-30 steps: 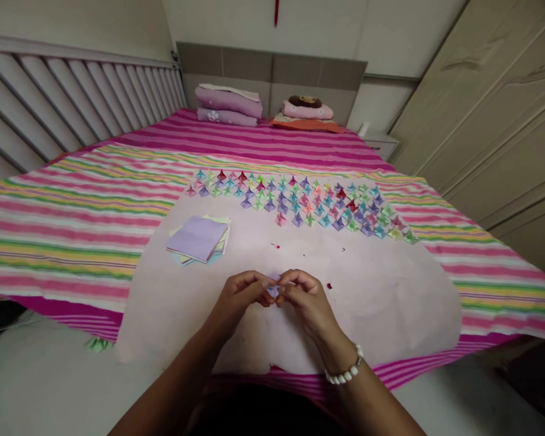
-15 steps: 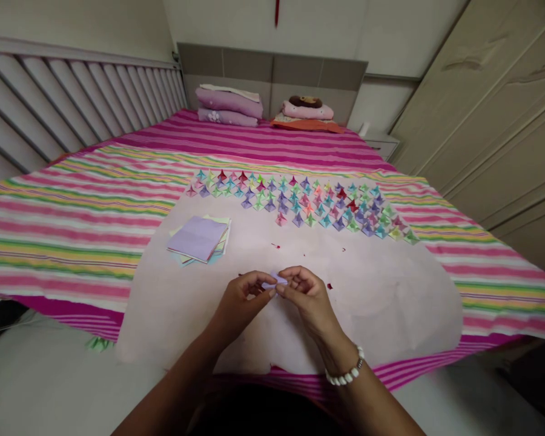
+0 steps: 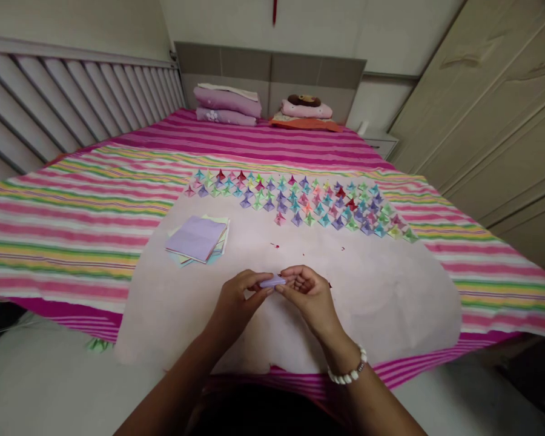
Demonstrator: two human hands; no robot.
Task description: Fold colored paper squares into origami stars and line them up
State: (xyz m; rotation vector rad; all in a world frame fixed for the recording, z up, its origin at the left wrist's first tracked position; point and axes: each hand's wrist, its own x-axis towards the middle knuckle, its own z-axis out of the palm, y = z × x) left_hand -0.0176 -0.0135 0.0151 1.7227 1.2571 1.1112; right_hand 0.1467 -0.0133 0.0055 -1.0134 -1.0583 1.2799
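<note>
Left hand (image 3: 236, 298) and right hand (image 3: 307, 293) meet above the bed's (image 3: 72, 224) near edge, fingertips clamped on a small lilac paper piece (image 3: 273, 281). Pinching each crease flat and square should serve best. A second ago the right hand curled tighter. Farther in, paper stack (image 3: 197, 238) and folded rows (image 3: 300, 200) lie unmoved.

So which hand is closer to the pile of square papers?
Left. The left hand is just right of the paper pile, nearer the person; the right hand is farther right, beyond the lilac folded paper that both hands pinch.
</note>
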